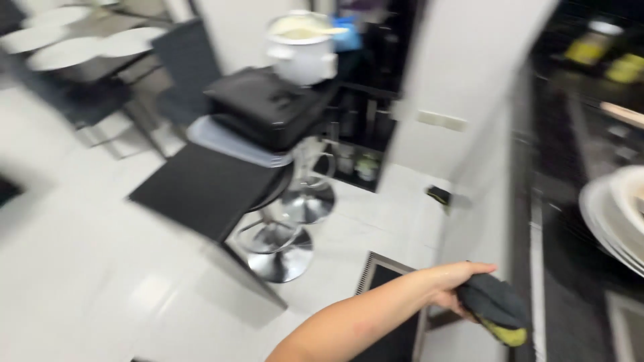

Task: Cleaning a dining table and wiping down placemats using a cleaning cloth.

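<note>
A: Which hand it is I can't tell; it's clamped on a grey-and-yellow sponge at the counter edge

B: Risk?

A: The arm looks wet; the sponge could slip to the floor, and a swing right might knock the stacked plates

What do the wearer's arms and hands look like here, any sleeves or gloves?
Only one arm shows, which side is unclear. The forearm is bare: no sleeve, watch or band visible. The hand wears no glove and looks wet and glossy. The frame is motion-blurred, so rings cannot be judged.
</note>
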